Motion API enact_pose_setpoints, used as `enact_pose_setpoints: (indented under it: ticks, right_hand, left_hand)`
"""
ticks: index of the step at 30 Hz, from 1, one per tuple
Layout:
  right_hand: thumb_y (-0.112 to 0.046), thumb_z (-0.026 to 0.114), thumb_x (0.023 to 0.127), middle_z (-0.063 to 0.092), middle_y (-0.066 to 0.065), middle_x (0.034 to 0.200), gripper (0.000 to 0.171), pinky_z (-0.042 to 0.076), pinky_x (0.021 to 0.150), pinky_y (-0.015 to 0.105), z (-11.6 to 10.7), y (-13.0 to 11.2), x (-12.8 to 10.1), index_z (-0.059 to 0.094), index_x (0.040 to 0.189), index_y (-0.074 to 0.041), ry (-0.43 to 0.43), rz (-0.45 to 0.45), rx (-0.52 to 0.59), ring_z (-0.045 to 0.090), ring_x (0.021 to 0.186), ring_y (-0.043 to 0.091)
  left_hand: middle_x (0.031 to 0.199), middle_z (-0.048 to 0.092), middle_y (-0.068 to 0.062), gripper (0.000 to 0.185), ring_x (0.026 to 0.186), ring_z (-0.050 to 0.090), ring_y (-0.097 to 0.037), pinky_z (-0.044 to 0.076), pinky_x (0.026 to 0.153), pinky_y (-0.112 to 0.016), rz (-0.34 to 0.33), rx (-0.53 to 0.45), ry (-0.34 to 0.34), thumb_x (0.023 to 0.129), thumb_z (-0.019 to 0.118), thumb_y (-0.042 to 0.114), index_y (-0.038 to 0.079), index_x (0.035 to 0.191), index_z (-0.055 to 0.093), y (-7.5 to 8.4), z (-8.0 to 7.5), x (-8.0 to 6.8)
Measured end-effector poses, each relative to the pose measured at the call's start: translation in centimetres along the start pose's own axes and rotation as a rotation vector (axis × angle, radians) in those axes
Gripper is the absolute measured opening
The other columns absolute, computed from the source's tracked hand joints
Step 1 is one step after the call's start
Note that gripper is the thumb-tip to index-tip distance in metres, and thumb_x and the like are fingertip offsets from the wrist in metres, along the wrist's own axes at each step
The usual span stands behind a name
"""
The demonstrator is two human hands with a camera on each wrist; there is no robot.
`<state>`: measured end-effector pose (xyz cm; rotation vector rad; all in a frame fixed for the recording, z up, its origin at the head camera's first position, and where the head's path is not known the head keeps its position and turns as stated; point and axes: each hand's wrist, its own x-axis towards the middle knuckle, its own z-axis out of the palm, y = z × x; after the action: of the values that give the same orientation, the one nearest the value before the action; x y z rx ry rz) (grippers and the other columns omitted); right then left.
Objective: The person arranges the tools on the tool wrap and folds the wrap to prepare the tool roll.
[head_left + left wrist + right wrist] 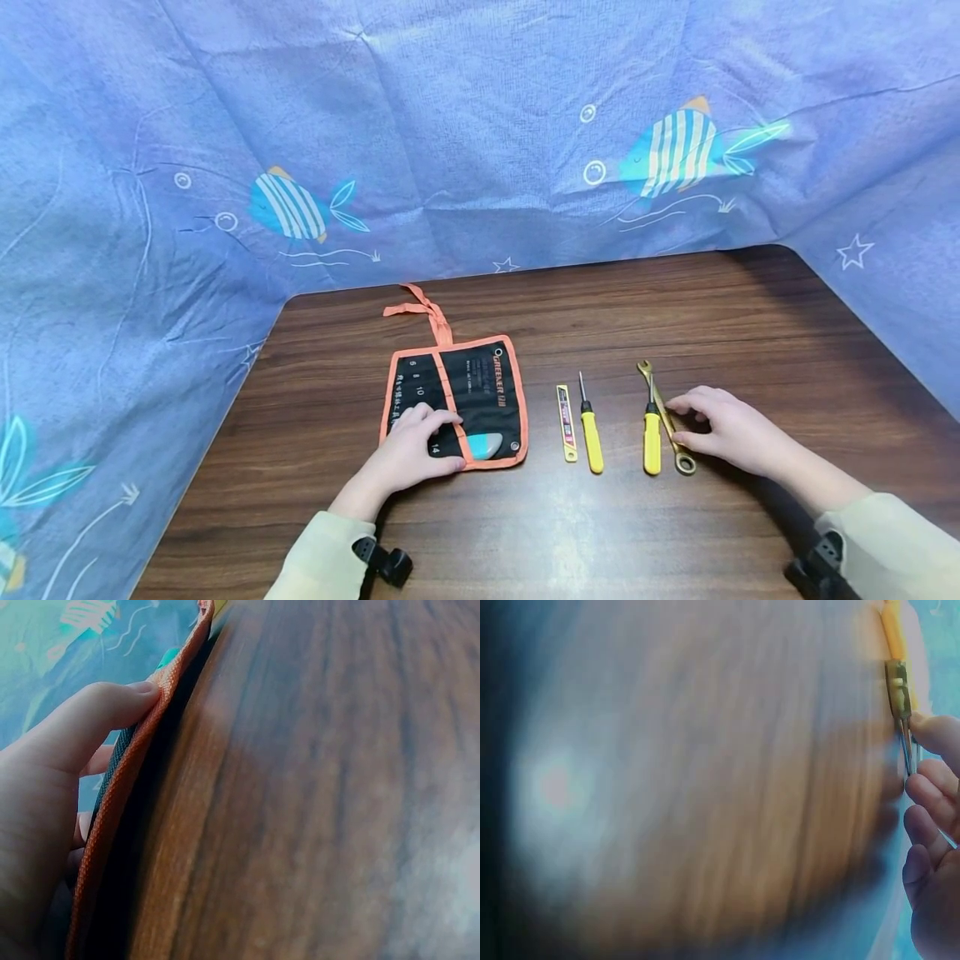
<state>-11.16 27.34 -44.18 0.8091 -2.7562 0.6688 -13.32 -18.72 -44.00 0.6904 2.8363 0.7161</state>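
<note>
The left hand (416, 450) rests flat, fingers straight, on the soft black orange-trimmed fabric tool pouch (457, 400). The right hand (723, 429) touches the stiff, slim brass-coloured metal wrench (666, 418) with relaxed fingers; it is probably best pinched mid-shaft.

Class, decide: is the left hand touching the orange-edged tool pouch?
Touching. The head view shows the left hand lying on the tool pouch; the left wrist view shows its fingers against the orange edge.

tool pouch (465, 400) lying left on tabletop (675, 308) | blade case (566, 411) and screwdriver (591, 427) sitting in the middle | second screwdriver (652, 437) lying right, touching wrench (667, 419)
</note>
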Motion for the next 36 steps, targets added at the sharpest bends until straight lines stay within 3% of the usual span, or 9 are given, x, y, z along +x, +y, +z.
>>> enact_pose_setpoints:
  ticks: [8,17,25,36]
  right_hand:
    - [-0.014,0.08,0.071,0.061,-0.003,0.094,0.036,0.047,0.067,0.03,-1.0,0.8,-0.6,0.066,0.103,-0.006,-0.013,0.049,-0.014,0.055,0.079,0.006]
    - [-0.024,0.08,0.073,0.06,-0.005,0.095,0.038,0.047,0.067,0.03,-0.9,0.8,-0.9,0.066,0.105,-0.008,-0.06,0.086,0.012,0.055,0.078,0.008]
    - [-0.016,0.08,0.072,0.061,-0.001,0.094,0.036,0.046,0.063,0.029,-2.0,2.0,-2.3,0.066,0.104,-0.005,-0.004,0.137,-0.055,0.054,0.074,0.005]
    - [-0.012,0.079,0.071,0.055,-0.01,0.086,0.031,0.039,0.055,0.023,-1.9,1.9,-2.9,0.067,0.099,-0.008,0.04,0.13,-0.057,0.044,0.068,-0.005]
  left_hand:
    - [0.089,0.042,0.01,0.055,0.085,0.04,-0.01,0.036,0.074,-0.033,-0.002,0.008,0.013,0.072,0.072,0.054,0.034,0.121,0.058,-0.1,0.0,0.0]
    - [0.089,0.042,0.01,0.056,0.084,0.039,-0.01,0.035,0.074,-0.034,-0.006,0.003,0.003,0.072,0.071,0.056,0.032,0.121,0.059,0.0,0.1,0.0]
    - [0.088,0.041,0.011,0.055,0.084,0.039,-0.009,0.035,0.074,-0.032,-0.004,0.016,0.002,0.072,0.072,0.055,0.033,0.121,0.058,0.1,0.1,0.0]
    - [0.089,0.042,0.011,0.056,0.084,0.039,-0.01,0.036,0.074,-0.032,-0.011,0.003,0.005,0.072,0.072,0.055,0.033,0.121,0.059,0.0,0.1,0.1]
